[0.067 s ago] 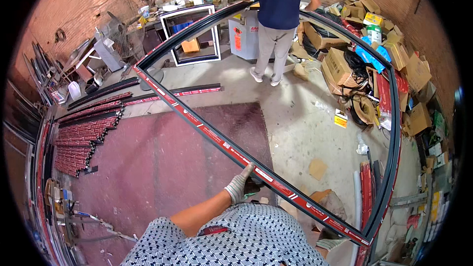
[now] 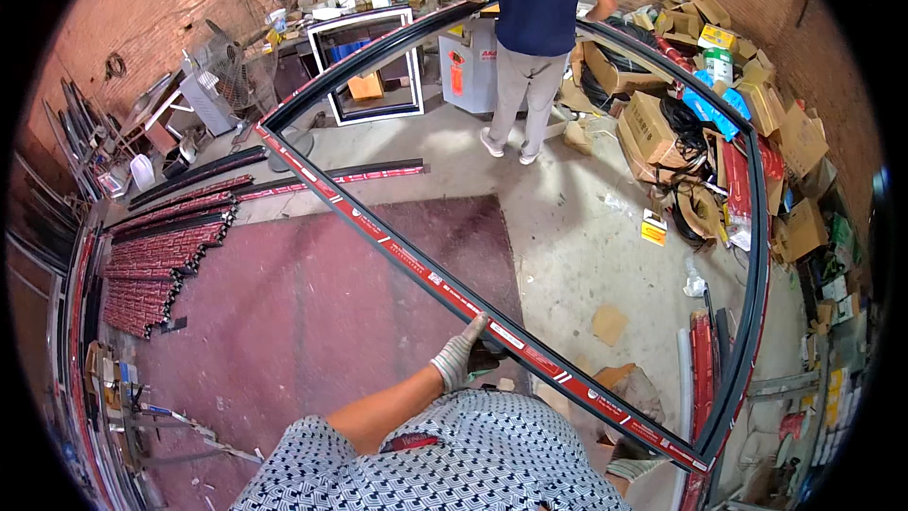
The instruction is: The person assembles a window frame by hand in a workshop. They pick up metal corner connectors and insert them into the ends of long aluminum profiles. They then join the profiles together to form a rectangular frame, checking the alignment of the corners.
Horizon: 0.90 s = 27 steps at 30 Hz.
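Observation:
A large dark rectangular window frame [image 2: 409, 254] with red protective film on its near edge stretches across the view, held off the floor. My left hand [image 2: 459, 358], in a pale knit glove, grips the middle of its near side, with a fingertip on the red film and the other fingers mostly hidden below. Close to the near right corner, my right hand [image 2: 632, 466] shows only a bit of glove and wrist, its fingers hidden by the frame. A co-worker [image 2: 537, 9] in a navy shirt stands at the far side, back toward me, both arms reaching down to the frame.
Film-wrapped profiles [image 2: 156, 279] lie stacked at left beside a dark red floor mat [image 2: 312, 312]. A white-edged smaller frame [image 2: 417, 66] leans at the back near a fan [image 2: 225, 76]. Cardboard boxes [image 2: 653, 132] heap up at right, with red profiles [image 2: 702, 360] standing nearer.

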{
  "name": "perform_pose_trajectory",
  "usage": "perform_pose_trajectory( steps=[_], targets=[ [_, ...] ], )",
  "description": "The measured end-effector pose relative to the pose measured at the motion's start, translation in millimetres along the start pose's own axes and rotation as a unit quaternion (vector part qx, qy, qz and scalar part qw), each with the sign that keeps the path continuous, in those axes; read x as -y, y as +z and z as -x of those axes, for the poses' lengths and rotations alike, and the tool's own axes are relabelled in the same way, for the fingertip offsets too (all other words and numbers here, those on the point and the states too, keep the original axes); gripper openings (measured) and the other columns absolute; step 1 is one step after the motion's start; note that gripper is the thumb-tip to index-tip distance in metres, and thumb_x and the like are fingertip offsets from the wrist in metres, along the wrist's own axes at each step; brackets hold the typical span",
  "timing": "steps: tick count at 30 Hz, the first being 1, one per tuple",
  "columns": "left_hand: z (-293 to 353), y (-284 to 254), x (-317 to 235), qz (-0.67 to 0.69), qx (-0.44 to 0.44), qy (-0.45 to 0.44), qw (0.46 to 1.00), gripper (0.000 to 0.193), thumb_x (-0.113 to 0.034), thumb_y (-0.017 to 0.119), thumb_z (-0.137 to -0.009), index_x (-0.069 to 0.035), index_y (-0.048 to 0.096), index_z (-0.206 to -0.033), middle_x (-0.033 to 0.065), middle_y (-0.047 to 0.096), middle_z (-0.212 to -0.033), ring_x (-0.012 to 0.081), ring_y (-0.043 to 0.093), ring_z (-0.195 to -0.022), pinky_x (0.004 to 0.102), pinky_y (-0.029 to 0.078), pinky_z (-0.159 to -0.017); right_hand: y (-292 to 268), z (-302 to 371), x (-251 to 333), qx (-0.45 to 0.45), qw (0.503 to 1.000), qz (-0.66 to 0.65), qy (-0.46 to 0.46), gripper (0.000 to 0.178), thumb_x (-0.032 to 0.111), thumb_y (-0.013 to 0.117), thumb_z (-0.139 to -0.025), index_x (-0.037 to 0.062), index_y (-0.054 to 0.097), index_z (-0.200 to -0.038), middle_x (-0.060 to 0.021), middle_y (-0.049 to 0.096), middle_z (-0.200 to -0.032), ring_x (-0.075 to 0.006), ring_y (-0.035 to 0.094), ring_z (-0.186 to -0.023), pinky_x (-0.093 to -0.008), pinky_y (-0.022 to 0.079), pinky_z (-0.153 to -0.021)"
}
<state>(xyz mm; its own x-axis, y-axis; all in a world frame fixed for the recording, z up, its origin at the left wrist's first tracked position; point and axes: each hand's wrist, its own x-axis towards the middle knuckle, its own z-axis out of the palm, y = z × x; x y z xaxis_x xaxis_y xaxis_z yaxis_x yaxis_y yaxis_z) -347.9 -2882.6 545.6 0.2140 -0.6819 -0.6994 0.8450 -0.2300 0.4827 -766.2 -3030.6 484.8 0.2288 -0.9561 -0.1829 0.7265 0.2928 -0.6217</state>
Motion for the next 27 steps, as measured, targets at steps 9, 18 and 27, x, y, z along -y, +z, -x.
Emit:
perform_pose_trajectory(
  steps=[9,18,27],
  targets=[
    [-11,-45,10,0.055,0.088,0.041,0.994,0.079,-0.073,0.053,-0.082,-0.003,0.058,-0.117,0.0152,0.065,-0.104,0.0313,0.063,-0.1,0.052,0.048,-0.094,-44,-15,13,0.119,0.985,0.112,-0.049,0.084,0.075,0.038,-0.086,0.0156,0.037,-0.146,-0.0078,0.043,-0.146,-0.0302,0.042,-0.131,-0.0539,0.032,-0.111],
    [-67,-219,59,0.078,-0.288,-0.094,0.95,0.059,-0.062,0.038,-0.093,-0.013,0.052,-0.125,0.0146,0.051,-0.132,0.0329,0.042,-0.129,0.0561,0.028,-0.11,4,13,12,-0.046,0.997,-0.052,-0.035,0.069,0.078,0.039,-0.084,0.0195,0.06,-0.114,-0.0029,0.066,-0.114,-0.0287,0.061,-0.104,-0.0565,0.044,-0.098],
    [-72,-329,140,0.019,-0.294,-0.218,0.93,0.048,-0.045,0.05,-0.095,-0.004,0.051,-0.119,0.0236,0.056,-0.13,0.0367,0.058,-0.116,0.0559,0.045,-0.098,-24,15,6,-0.022,0.994,-0.076,-0.073,0.079,0.081,0.039,-0.081,0.0177,0.056,-0.124,-0.0042,0.061,-0.122,-0.0295,0.056,-0.111,-0.0549,0.041,-0.102]
  ],
)
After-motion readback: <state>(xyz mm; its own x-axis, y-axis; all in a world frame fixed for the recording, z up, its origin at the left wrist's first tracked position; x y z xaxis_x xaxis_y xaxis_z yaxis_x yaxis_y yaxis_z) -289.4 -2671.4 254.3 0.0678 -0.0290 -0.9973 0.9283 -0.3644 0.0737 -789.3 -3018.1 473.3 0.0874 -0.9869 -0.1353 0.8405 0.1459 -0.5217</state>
